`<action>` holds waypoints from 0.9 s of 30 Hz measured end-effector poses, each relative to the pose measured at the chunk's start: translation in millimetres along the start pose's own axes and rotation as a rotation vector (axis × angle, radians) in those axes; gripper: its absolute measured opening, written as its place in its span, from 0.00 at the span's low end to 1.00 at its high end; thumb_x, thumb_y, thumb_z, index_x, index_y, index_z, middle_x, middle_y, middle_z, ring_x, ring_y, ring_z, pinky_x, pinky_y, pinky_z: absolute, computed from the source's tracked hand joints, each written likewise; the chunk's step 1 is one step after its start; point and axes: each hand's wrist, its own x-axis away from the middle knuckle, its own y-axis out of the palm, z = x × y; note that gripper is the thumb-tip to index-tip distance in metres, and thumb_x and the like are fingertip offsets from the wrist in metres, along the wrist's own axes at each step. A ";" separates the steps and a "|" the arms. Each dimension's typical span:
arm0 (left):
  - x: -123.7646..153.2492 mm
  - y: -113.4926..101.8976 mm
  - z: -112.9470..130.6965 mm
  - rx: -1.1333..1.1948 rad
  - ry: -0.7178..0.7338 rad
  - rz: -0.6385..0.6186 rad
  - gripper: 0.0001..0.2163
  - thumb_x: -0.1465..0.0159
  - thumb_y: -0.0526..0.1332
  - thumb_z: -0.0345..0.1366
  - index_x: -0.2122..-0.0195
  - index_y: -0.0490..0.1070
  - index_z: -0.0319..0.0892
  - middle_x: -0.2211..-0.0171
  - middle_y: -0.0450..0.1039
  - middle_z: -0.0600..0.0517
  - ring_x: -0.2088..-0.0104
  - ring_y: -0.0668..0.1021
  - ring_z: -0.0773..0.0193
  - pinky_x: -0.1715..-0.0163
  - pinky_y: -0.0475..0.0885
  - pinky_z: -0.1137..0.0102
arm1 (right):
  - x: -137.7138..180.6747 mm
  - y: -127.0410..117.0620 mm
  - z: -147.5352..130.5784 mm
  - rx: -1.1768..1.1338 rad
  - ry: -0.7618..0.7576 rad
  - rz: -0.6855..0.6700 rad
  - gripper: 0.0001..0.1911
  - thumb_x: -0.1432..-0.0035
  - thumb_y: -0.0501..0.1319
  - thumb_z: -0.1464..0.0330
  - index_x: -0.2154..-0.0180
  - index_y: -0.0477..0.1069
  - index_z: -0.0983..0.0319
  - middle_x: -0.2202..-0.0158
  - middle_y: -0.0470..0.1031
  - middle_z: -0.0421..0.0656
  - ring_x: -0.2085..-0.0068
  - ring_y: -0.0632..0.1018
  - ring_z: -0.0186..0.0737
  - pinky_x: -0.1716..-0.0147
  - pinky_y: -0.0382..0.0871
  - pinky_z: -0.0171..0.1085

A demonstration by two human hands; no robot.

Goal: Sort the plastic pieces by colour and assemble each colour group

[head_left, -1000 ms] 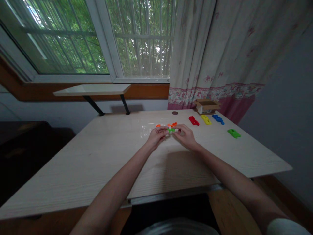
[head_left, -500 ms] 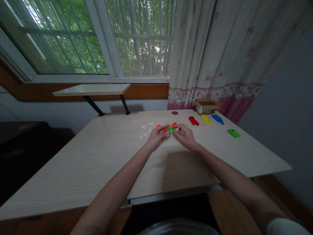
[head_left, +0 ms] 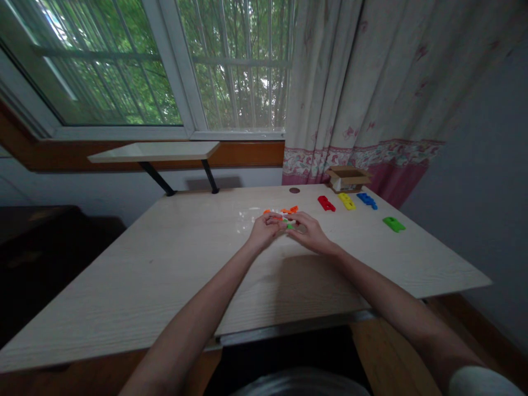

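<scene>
Orange plastic pieces (head_left: 284, 211) form a small, tight cluster. A green plastic piece (head_left: 290, 226) sits at its near edge — partly hidden.

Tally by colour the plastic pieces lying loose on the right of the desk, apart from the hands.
Red piece: 1
Yellow piece: 1
Blue piece: 1
Green piece: 1
Total: 4
Not counted: orange and green pieces at the left hand and right hand.

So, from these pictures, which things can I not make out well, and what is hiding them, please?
In the head view:
The green piece: mostly covered by the fingers of the left hand and right hand.
The orange pieces: partly behind those fingers, so how they join is hidden.
The cardboard box: its own walls and flaps hide the inside.
The small dark disc: too small to identify.
</scene>
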 end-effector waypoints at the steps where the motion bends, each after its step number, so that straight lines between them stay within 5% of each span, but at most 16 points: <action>1: 0.2 0.6 -0.6 -0.013 -0.006 0.003 0.21 0.65 0.73 0.38 0.71 0.69 0.38 0.82 0.71 0.55 0.86 0.64 0.76 0.84 0.55 0.77 | 0.0 0.2 -0.3 -0.001 -0.005 0.000 0.17 0.44 0.61 0.63 0.52 0.70 0.57 0.56 0.74 0.46 0.56 0.74 0.40 0.61 0.71 0.39; 12: 1.9 0.7 2.9 -0.009 0.016 0.004 0.22 0.62 0.71 0.48 0.72 0.70 0.39 0.84 0.69 0.56 0.87 0.62 0.76 0.85 0.55 0.76 | -4.2 -10.7 4.1 0.172 -0.016 0.000 0.07 0.44 0.60 0.67 0.62 0.72 0.60 0.64 0.76 0.46 0.60 0.75 0.40 0.61 0.70 0.39; 18: -0.7 -0.9 -5.4 0.017 0.028 -0.011 0.20 0.58 0.70 0.46 0.70 0.71 0.38 0.77 0.74 0.51 0.83 0.66 0.74 0.83 0.58 0.76 | -11.4 -25.6 12.7 0.359 0.044 -0.138 0.06 0.46 0.61 0.69 0.64 0.73 0.61 0.65 0.76 0.46 0.62 0.74 0.42 0.61 0.67 0.40; 22: -4.9 -5.0 -10.4 -0.005 0.028 0.017 0.18 0.58 0.70 0.44 0.71 0.72 0.38 0.79 0.72 0.52 0.84 0.65 0.74 0.84 0.58 0.77 | -16.8 -55.2 28.2 0.495 0.205 -0.230 0.04 0.48 0.61 0.69 0.68 0.74 0.62 0.69 0.76 0.45 0.68 0.74 0.38 0.68 0.65 0.35; 27: -8.6 -9.1 -11.0 -0.042 0.043 0.065 0.15 0.57 0.69 0.42 0.72 0.72 0.38 0.80 0.72 0.51 0.84 0.64 0.74 0.84 0.56 0.76 | 0.9 -120.4 55.1 0.658 0.496 -0.270 0.05 0.50 0.61 0.70 0.69 0.75 0.63 0.72 0.76 0.45 0.72 0.74 0.38 0.73 0.62 0.34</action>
